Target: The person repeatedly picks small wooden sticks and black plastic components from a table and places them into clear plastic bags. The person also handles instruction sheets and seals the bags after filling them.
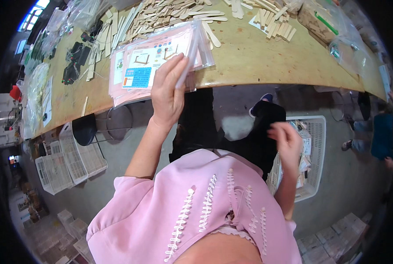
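Observation:
My left hand [168, 90] is closed on the lifted edge of a clear plastic bag [188, 66] at the table's front edge. That bag belongs to a stack of flat bags with pink sheets inside; a printed instruction card [144, 59] with blue panels and small drawings shows on top. Over to the right, my right hand [286, 141] hovers by the near side of a white plastic basket [320, 149], slightly blurred. Its fingers are loosely bent and apart, with nothing visible in them. Filled bags [307, 145] lie in the basket, partly hidden by that hand.
Loose wooden sticks [161, 17] heap along the table [258, 57], with another pile [275, 24] farther right. Black parts with wires [76, 59] lie at left. A black stool [84, 130] and white crates [73, 158] stand below left. Another person [383, 136] is at far right.

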